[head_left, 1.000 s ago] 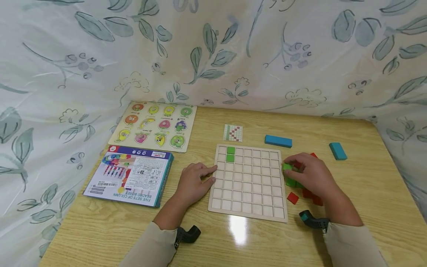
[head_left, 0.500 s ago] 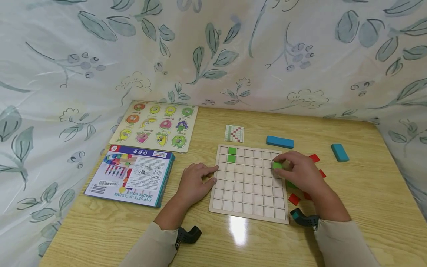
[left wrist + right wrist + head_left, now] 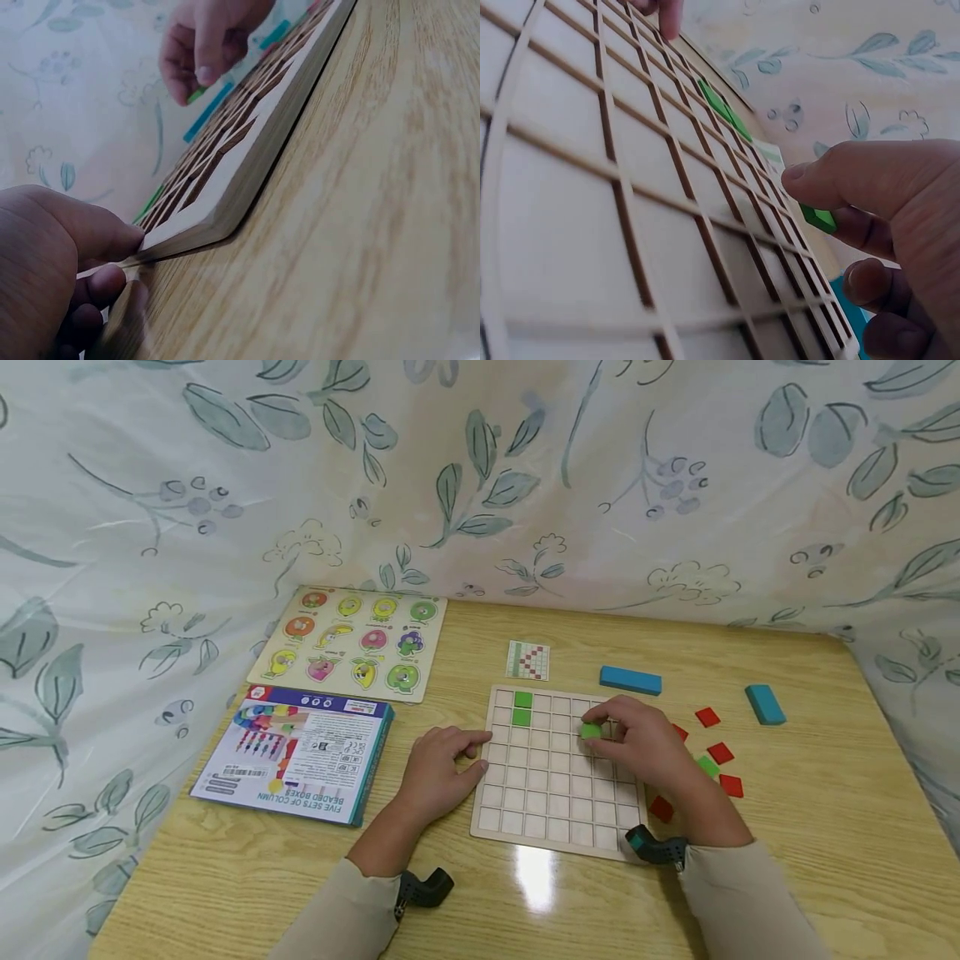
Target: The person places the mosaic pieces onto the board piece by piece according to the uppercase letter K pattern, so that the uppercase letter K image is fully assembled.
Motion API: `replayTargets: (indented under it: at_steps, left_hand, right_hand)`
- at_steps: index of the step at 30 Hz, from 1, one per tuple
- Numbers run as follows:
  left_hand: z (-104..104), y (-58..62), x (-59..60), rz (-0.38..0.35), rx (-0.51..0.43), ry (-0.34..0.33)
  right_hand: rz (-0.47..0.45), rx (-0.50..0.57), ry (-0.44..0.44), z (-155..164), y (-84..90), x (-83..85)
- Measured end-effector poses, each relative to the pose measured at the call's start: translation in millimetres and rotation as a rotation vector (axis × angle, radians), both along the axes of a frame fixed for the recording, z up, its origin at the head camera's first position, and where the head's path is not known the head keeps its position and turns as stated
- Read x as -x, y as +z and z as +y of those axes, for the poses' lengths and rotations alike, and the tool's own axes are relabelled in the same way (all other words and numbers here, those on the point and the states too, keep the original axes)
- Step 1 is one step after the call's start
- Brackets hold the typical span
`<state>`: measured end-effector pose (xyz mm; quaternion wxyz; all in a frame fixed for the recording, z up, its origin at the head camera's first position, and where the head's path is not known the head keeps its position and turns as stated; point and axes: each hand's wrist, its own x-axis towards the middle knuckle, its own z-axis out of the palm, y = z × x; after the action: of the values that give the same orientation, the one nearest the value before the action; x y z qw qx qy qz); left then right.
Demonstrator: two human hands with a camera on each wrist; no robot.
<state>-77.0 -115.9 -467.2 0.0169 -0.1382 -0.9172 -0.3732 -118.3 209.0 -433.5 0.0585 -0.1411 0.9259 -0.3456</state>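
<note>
Now right hand (image 3: 645,745) pinches green tile (image 3: 591,731), apparently above grid board (image 3: 558,827).

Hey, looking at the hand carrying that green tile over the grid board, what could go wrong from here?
The right hand pinches the green tile by its edges above the grid board, so it might slip and drop into the wrong cell. The right sleeve lies close to a loose red tile and could nudge it. The left hand touches only the board's left edge, so the board may shift if the tile is pressed hard.
</note>
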Motion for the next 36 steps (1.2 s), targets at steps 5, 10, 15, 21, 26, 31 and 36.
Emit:
replayTargets:
  at_steps: [5,10,15,21,26,31,36]
  left_hand:
    - [0,0.4,0.0,0.006,0.002,-0.003]
    - [-1,0.5,0.7,-0.005,0.011,-0.019]
    - [-3,1.9,1.2,-0.015,0.026,-0.048]
    - [-6,5.5,1.2,-0.050,0.032,-0.071]
    - [-6,6.1,1.8,-0.071,0.037,-0.080]
    - [-7,5.3,2.1,-0.079,0.031,-0.081]
    - [-7,4.7,2.3,-0.070,0.031,-0.088]
  right_hand:
    - [0.046,0.002,0.054,-13,-1.0,3.6]
    - [0.061,0.028,0.088,-26,-3.3,6.0]
    - [0.063,0.044,0.103,-41,-5.8,8.0]
    - [0.073,0.041,0.136,-55,-7.9,11.0]
    - [0.062,0.032,0.153,-64,-11.3,13.3]
    - [0.054,0.030,0.164,-71,-12.9,15.3]
    - [0.058,0.009,0.177,-80,-12.4,17.1]
